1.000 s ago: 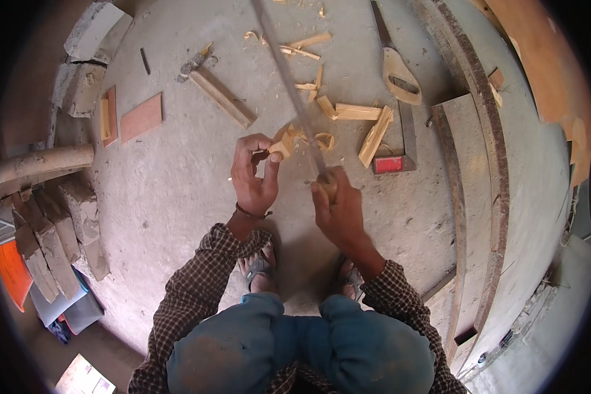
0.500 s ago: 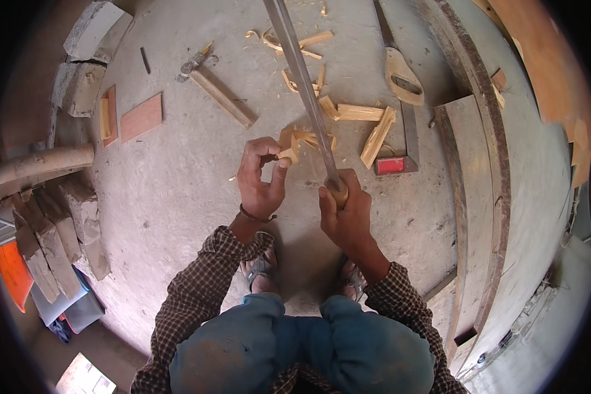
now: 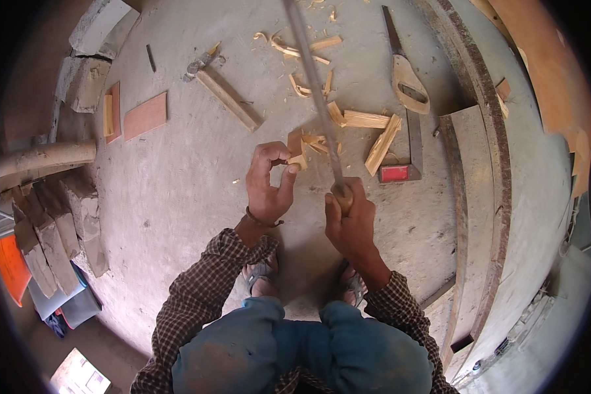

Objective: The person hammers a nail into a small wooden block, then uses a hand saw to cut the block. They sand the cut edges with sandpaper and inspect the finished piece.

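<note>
My left hand (image 3: 272,187) pinches a small pale wood block (image 3: 297,152) between thumb and fingers, just above the concrete floor (image 3: 177,197). My right hand (image 3: 351,223) grips the wooden handle (image 3: 341,194) of a long, narrow metal tool (image 3: 317,98), apparently a file, slightly blurred, which reaches up past the block's right side to the top edge. Split wood pieces (image 3: 382,146) and curled shavings (image 3: 300,88) lie beyond my hands. A square (image 3: 400,173) with a red stock lies at right, below a handsaw (image 3: 410,88). A hammer (image 3: 228,100) lies at upper left.
Flat pink board offcuts (image 3: 144,115) and broken masonry blocks (image 3: 102,26) are at left, with stacked timber (image 3: 49,230) and an orange sheet (image 3: 10,266). Long boards with dark edges (image 3: 473,197) run along the right, beside brown sheets (image 3: 545,72). My knees and sandalled feet are below.
The tool's upper end has swung to the right, and both hands sit slightly further right and lower in the picture. The whole view has shifted a little. Both holds are unchanged.
</note>
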